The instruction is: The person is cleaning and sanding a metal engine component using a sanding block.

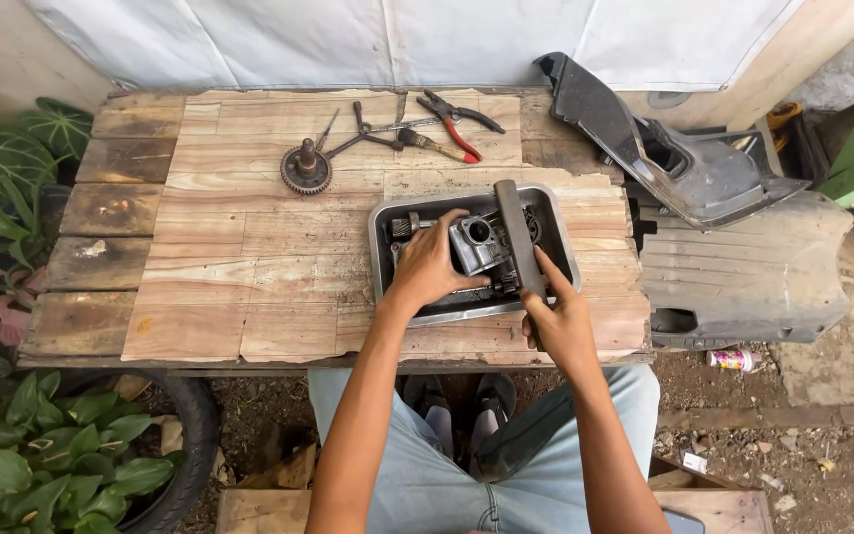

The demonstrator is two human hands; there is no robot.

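Observation:
A grey metal tray [557, 222] sits on the wooden table [249, 267] near its right front. Inside it lies a metal engine part [481, 242] with a round opening. My left hand [432, 262] rests on that part and grips its left side. My right hand [557, 311] holds the lower end of a long flat grey bar [518, 232], which lies across the tray and over the engine part.
A toothed gear on a shaft [305, 168], red-handled pliers [459, 117], a screwdriver [432, 143] and other small tools lie at the table's back. Dark plastic motorcycle panels [704, 198] lean at the right. Leafy plants [42, 435] and a tyre [190, 435] stand at left.

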